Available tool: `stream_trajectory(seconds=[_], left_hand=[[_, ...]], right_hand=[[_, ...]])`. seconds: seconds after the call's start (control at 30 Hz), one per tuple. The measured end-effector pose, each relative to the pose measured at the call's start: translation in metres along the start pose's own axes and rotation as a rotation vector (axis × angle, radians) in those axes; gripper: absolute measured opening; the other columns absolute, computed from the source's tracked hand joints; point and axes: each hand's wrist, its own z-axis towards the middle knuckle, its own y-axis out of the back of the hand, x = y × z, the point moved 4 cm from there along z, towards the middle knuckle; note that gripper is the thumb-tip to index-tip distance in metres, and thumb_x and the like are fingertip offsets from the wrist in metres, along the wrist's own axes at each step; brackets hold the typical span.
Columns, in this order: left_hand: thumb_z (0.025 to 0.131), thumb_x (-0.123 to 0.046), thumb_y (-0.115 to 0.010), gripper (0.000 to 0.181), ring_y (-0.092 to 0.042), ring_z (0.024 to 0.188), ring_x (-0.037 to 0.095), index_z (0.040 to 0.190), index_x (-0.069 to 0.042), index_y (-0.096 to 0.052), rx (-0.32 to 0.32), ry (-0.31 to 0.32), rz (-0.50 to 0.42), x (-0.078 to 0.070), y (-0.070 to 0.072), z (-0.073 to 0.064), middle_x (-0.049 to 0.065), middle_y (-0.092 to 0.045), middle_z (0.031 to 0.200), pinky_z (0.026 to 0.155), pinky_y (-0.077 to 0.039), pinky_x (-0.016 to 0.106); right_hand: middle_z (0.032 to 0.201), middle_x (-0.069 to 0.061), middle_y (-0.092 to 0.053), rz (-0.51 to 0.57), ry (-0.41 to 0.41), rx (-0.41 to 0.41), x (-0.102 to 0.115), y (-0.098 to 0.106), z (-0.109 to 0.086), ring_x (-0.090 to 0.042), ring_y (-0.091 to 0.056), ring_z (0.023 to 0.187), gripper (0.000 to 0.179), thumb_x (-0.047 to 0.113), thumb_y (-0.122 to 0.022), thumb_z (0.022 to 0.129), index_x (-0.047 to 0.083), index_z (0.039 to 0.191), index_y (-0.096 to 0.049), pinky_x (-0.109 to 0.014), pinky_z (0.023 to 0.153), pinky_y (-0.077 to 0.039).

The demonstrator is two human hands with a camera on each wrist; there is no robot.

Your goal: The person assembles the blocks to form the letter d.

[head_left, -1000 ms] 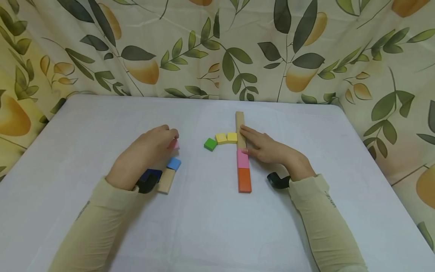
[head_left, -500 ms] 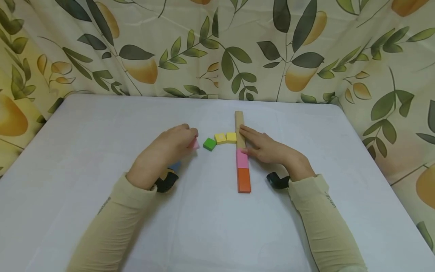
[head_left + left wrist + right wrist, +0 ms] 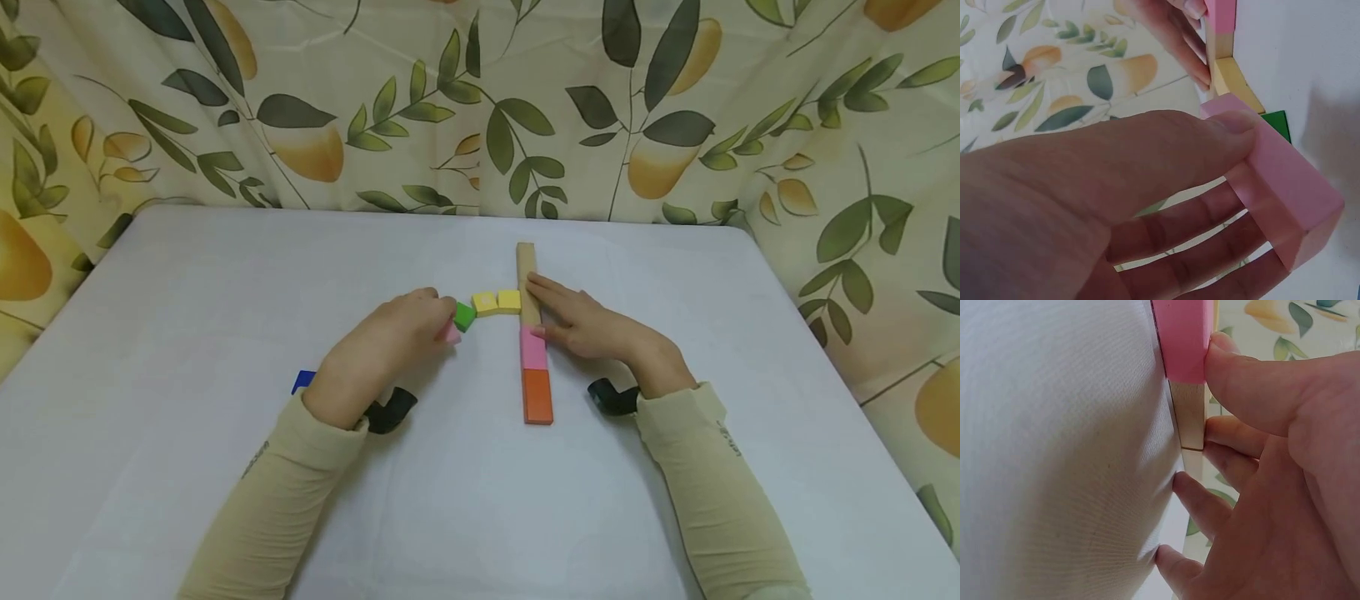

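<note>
My left hand (image 3: 382, 354) pinches a pink block (image 3: 1291, 169) between thumb and fingers, close beside a green block (image 3: 465, 317). In the head view, two yellow blocks (image 3: 485, 303) run from the green one to a straight column of blocks. That column has plain wood (image 3: 527, 262) at the far end, then a pink block (image 3: 533, 350), then an orange block (image 3: 537, 398) nearest me. Along the column's right side lies my right hand (image 3: 596, 329), its extended fingers and thumb touching the wood and pink blocks. Whether the held pink block touches the green one is unclear.
A dark blue block (image 3: 303, 380) peeks out left of my left wrist; the forearm hides what lies beside it. Black wrist devices (image 3: 613, 397) sit under both wrists. Behind the white table (image 3: 480, 517) hangs a leaf-and-fruit patterned curtain (image 3: 420, 83).
My left hand has carried the pink block rightward to the green block, and its wrist now covers the light blue and wooden blocks. The right hand has stayed against the column.
</note>
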Motion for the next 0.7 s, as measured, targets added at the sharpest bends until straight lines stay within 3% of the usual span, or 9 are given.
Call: stream_trajectory(seconds=[0.2, 0.5, 0.7], left_hand=[[0.097, -0.025, -0.065, 0.020, -0.051, 0.084, 0.020, 0.095, -0.006, -0.060, 0.031, 0.008, -0.017, 0.000, -0.004, 0.000, 0.007, -0.056, 0.089, 0.073, -0.044, 0.028], [0.098, -0.024, -0.063, 0.024, -0.054, 0.085, 0.021, 0.110, -0.004, -0.059, 0.061, 0.063, -0.049, -0.002, -0.015, 0.007, 0.008, -0.059, 0.093, 0.075, -0.048, 0.033], [0.098, -0.018, -0.062, 0.026, -0.054, 0.080, 0.023, 0.117, -0.001, -0.056, 0.007, 0.064, -0.040, -0.002, -0.019, 0.011, 0.010, -0.058, 0.092, 0.070, -0.048, 0.033]], right_hand=[[0.168, -0.008, -0.004, 0.002, 0.003, 0.002, 0.000, 0.000, -0.001, -0.035, -0.005, 0.155, 0.072, 0.027, -0.052, 0.102, 0.010, 0.160, -0.013, -0.064, 0.121, -0.002], [0.168, -0.009, -0.004, -0.001, 0.013, 0.004, -0.002, 0.000, -0.001, -0.035, -0.005, 0.155, 0.072, 0.028, -0.052, 0.102, 0.010, 0.160, -0.013, -0.065, 0.120, -0.001], [0.168, -0.009, -0.004, -0.008, 0.013, 0.000, -0.002, 0.001, 0.000, -0.035, -0.005, 0.155, 0.072, 0.027, -0.052, 0.102, 0.009, 0.159, -0.013, -0.065, 0.120, -0.001]])
